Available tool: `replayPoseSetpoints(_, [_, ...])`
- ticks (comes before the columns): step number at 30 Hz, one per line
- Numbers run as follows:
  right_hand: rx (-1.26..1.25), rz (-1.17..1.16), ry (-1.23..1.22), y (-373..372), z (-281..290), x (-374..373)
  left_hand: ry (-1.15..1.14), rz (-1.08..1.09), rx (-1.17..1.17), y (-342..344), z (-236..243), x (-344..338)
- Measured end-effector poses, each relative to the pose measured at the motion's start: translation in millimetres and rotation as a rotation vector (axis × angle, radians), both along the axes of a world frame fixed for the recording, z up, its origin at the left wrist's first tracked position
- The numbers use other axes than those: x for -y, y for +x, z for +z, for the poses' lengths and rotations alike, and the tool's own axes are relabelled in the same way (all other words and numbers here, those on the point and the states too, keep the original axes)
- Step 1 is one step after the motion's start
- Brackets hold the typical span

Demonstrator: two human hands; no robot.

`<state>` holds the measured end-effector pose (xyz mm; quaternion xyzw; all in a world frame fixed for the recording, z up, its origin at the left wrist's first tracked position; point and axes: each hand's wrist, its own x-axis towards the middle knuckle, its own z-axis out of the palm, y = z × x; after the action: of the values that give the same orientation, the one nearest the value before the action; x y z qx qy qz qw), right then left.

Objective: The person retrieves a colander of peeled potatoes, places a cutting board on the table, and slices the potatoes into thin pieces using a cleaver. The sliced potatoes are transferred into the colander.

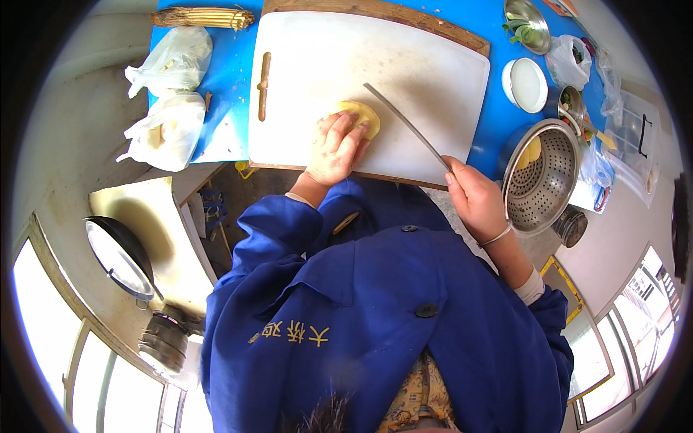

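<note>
My left hand [338, 144] presses curled fingers on a pale yellow piece of food [367, 115], possibly a potato, lying on the white cutting board [303, 65]. My right hand [473, 198] is closed round the handle of a knife [404, 121]. Its blade, seen nearly edge-on, angles up and left over the board to the right of the food, apparently not touching it. At the board’s right, near my right hand, stands a perforated steel colander [545, 187] with yellow pieces [532, 151] inside.
A blue table [224, 79] holds plastic bags [173, 58] and bundled tan sticks [198, 18] at left. Steel bowls [534, 36] with greens, a white bowl [530, 85] and a clear bin [635, 137] sit at right. A wok [119, 256] is at lower left.
</note>
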<state>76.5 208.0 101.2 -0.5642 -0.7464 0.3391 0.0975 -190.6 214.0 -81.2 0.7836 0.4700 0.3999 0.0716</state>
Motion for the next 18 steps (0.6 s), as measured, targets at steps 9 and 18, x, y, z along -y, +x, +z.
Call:
replayPoseSetpoints(9, [0.006,0.019,0.008,6.0,1.1,7.4,-0.049,0.010,0.053,-3.9,11.1,5.9])
replayPoseSetpoints(18, [-0.076,-0.081,0.000,10.9,1.2,13.3,-0.101,0.015,0.009,-16.2,24.3,14.6])
